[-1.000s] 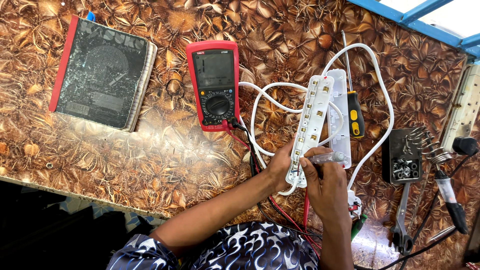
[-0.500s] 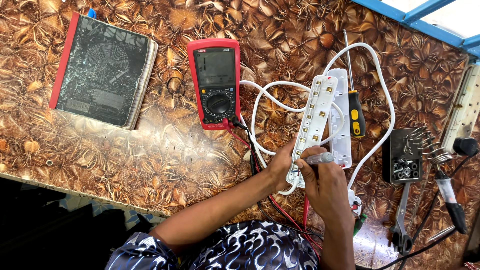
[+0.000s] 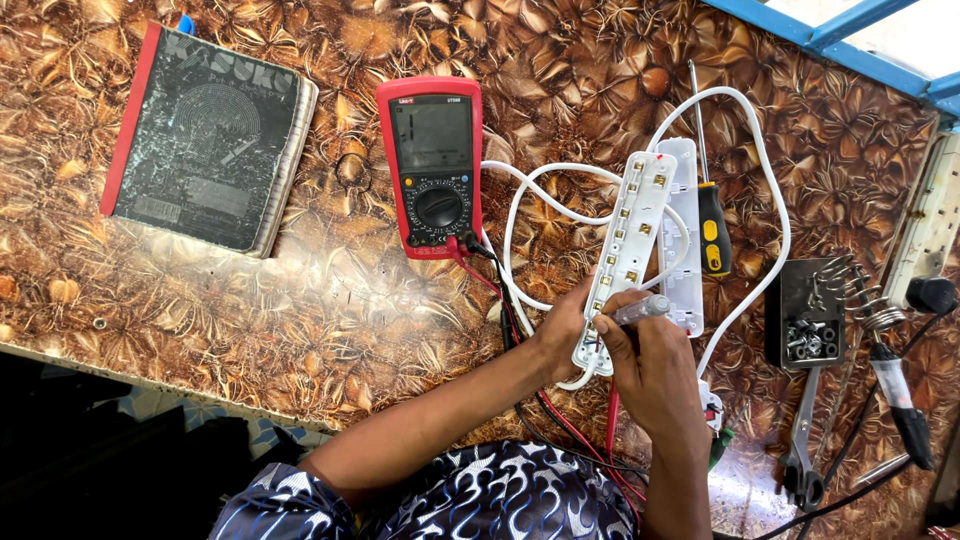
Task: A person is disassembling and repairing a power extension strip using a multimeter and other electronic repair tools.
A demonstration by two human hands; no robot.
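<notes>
Lying lengthwise on the brown leaf-patterned surface (image 3: pixel 250 330), an opened white power strip (image 3: pixel 622 262) is shown with its brass contacts exposed, so that the inner terminals can be reached from above. Its near end is gripped by the left hand (image 3: pixel 565 335), fingers closed around the edge, apparently to keep the housing from shifting. A slim pen-like probe (image 3: pixel 640 310) is pinched in the right hand (image 3: pixel 650 375), fingers closed on it, with its tip held over the lower contacts of the strip. The strip's detached white cover (image 3: pixel 683 240) is laid just beside it, and a white cable (image 3: pixel 760 210) is looped around both.

A red digital multimeter (image 3: pixel 433 165) is placed upright near the strip, its display turned toward the person, presumably so that it can be read without moving the hands; red and black leads (image 3: pixel 500 290) are run from its base toward the hands. A yellow-and-black screwdriver (image 3: pixel 710 220) is set against the cover. A dark notebook with a red spine (image 3: pixel 205 140) is left well apart at the far left.

At the right, a small dark open box (image 3: pixel 805 315) is seen to hold small metal parts; what they are cannot be told. A coiled soldering-iron stand (image 3: pixel 865 295) and a spanner (image 3: pixel 800 440) are near it.
</notes>
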